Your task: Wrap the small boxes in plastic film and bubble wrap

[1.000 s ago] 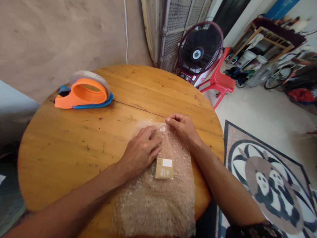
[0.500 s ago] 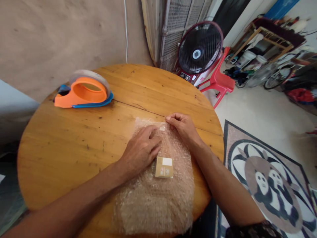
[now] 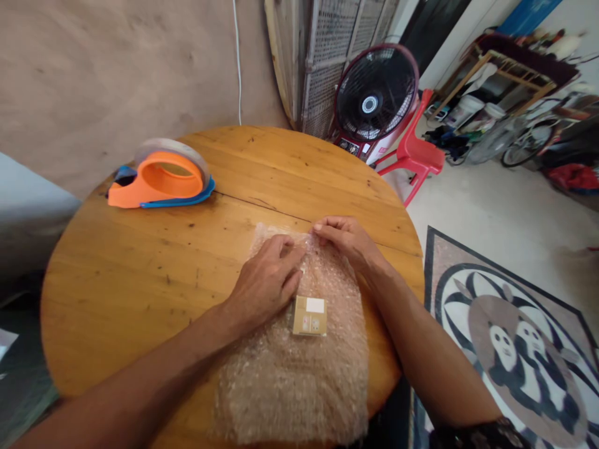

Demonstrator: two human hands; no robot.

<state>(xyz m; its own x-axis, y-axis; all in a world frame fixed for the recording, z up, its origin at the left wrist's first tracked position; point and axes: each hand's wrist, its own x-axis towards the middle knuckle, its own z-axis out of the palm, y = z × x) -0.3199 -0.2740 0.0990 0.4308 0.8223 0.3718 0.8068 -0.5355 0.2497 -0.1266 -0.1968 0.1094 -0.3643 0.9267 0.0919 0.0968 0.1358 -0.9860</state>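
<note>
A sheet of bubble wrap (image 3: 299, 386) lies across the near part of the round wooden table. On top of it rests a small brown cardboard box (image 3: 310, 317) with a white label on its upper face. My left hand (image 3: 269, 271) is bent over the far part of the wrap, left of the box, its fingertips closed at the film. To its right, my right hand (image 3: 344, 240) pinches the far edge of the wrap between thumb and fingers. The fingertips of both hands are close together, and exactly what the left ones grip is partly hidden.
An orange and blue tape dispenser (image 3: 161, 178) with a roll of tape stands at the table's (image 3: 116, 280) far left. Beyond the far right edge are a fan (image 3: 377, 93) and a red plastic chair (image 3: 416, 153). A panda-patterned mat (image 3: 515, 349) covers the floor at right.
The view has shifted slightly. Both hands stay at the far edge of the bubble wrap, their fingers moving only a little. The box keeps its place on the wrap.
</note>
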